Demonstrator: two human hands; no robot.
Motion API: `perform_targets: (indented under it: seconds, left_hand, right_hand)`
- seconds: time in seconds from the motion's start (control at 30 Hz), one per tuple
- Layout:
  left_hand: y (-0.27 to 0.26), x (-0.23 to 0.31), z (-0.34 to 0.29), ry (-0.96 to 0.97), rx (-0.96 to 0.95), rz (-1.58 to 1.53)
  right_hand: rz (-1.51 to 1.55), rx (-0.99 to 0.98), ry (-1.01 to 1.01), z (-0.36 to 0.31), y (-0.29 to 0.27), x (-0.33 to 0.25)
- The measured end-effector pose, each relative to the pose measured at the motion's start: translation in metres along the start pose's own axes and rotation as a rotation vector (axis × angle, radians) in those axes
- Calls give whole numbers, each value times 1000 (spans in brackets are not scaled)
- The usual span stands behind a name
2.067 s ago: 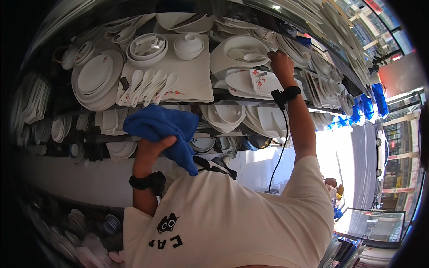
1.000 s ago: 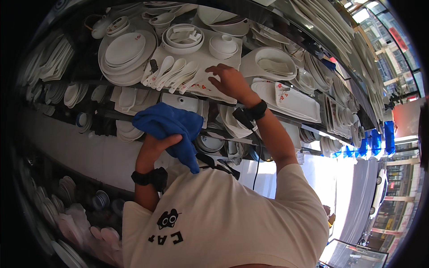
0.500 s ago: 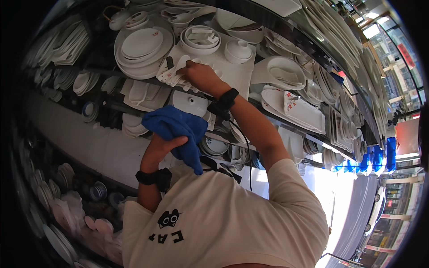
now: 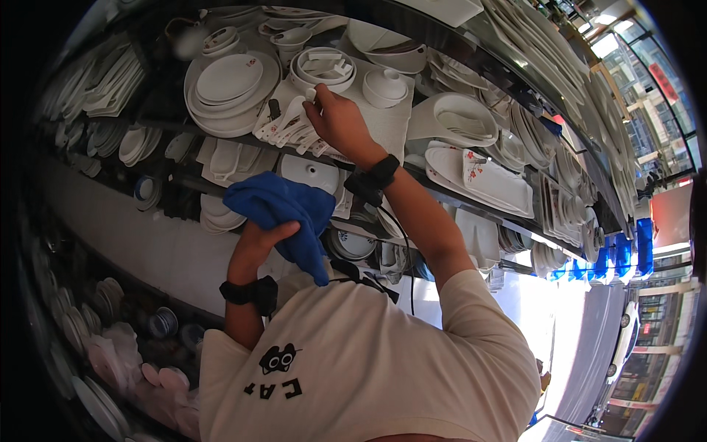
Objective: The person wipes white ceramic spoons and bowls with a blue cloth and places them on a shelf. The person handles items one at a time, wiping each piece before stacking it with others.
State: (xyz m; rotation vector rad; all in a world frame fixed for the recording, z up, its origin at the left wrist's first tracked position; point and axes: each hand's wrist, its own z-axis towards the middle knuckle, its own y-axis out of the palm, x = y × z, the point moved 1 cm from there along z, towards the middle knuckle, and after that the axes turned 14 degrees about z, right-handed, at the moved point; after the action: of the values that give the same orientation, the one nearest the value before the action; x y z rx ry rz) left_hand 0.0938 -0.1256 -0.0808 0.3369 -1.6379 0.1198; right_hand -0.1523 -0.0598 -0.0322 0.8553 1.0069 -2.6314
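A bunched blue cloth [image 4: 283, 210] is gripped in my left hand [image 4: 258, 243], its folds draped over the fingers and the thumb lying across it. My right hand [image 4: 340, 121] reaches over the shelf with thumb and fingertips closed around the end of a white spoon [image 4: 310, 94]; the fingers partly hide it. Beside that hand lies a row of white ceramic spoons [image 4: 283, 132] with small printed handles, on a white rectangular tray [image 4: 394, 121]. Just beyond are nested white bowls [image 4: 342, 85] with small white pieces inside, and a lidded white pot [image 4: 386, 88].
Stacked round plates [image 4: 228, 81] stand left of the spoons. To the right are a large white dish [image 4: 453, 118] and flower-printed rectangular plates [image 4: 490, 184]. Lower shelves hold a white lid [image 4: 309, 173] and more dishes. A dark shelf edge [image 4: 442, 29] crosses above; a cable [image 4: 407, 250] hangs by my right arm.
My right hand has shifted slightly right and away from the spoon handles, its fingers now at a spoon's end near the bowls. My left hand and the cloth have moved only slightly.
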Motion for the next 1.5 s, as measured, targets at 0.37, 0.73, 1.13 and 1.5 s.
perform_targets:
  seconds: [0.37,0.73,1.13,1.5]
  left_hand:
    - [10,18,18,51,138,-233]
    - [26,7,50,105,124,-249]
    - [82,25,82,400,-25,815]
    - [148,64,86,446,12,932]
  right_hand:
    - [942,86,580,-60,-79,-100]
    - [501,-221,542,-118,-90,-106]
    - [186,-214,337,-135,-150,-88]
    - [-63,76,323,-184,-204,-83]
